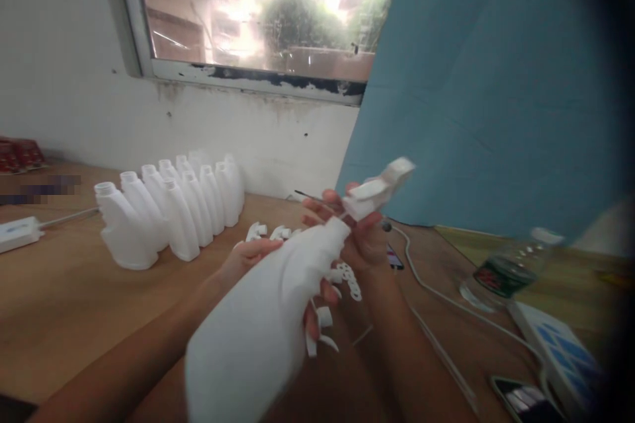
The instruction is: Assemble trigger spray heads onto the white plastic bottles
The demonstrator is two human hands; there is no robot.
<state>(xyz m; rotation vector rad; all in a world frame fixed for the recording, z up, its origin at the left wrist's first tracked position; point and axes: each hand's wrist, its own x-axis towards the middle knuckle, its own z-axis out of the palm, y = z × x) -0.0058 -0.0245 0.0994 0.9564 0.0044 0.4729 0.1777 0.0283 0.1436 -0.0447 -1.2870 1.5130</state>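
A large white plastic bottle point(253, 337) lies tilted in front of me, its neck pointing up and to the right. My left hand point(255, 251) is closed around it, with some fingers showing beyond its far side. Just past the bottle's mouth, my right hand point(364, 238) grips a white trigger spray head point(380, 188), slightly blurred. Between spray head and neck is a narrow gap, where a thin tube seems to run. Loose white trigger heads point(320, 330) lie on the table, partly hidden by the bottle, near several small white rings point(350, 281).
Several open white bottles point(131, 231) stand in rows at the left on the wooden table point(59, 297). To the right are a clear water bottle point(508, 274), a white box point(555, 350), a cable point(446, 297) and a phone point(526, 400). A blue sheet point(476, 92) hangs behind.
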